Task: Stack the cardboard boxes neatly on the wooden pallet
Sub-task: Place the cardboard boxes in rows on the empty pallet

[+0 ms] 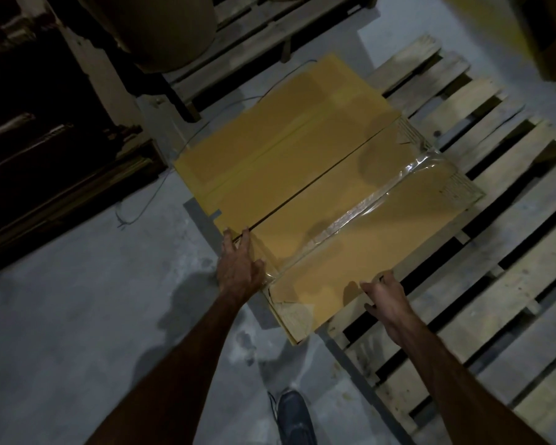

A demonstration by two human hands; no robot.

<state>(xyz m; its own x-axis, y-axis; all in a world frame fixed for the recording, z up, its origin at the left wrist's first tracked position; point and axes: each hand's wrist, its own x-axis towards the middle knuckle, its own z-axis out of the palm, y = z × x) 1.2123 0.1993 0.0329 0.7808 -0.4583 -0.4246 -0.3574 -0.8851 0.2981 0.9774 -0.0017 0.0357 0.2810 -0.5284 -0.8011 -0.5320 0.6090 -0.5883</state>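
As both hands (239, 268) (384, 295) touch it, taped box (344, 216) beside another box (280, 130), on pallet (495, 284)

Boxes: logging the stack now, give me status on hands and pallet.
Left hand and right hand on near box. Second box alongside. Pallet unobstructed.

Two yellow-brown cardboard boxes (302, 175) lie side by side (tape-sealed); wooden pallet (482, 226) beneath.

We found bare pallet (482, 200) slats free at right; two boxes (302, 175) filled the frame's centre.
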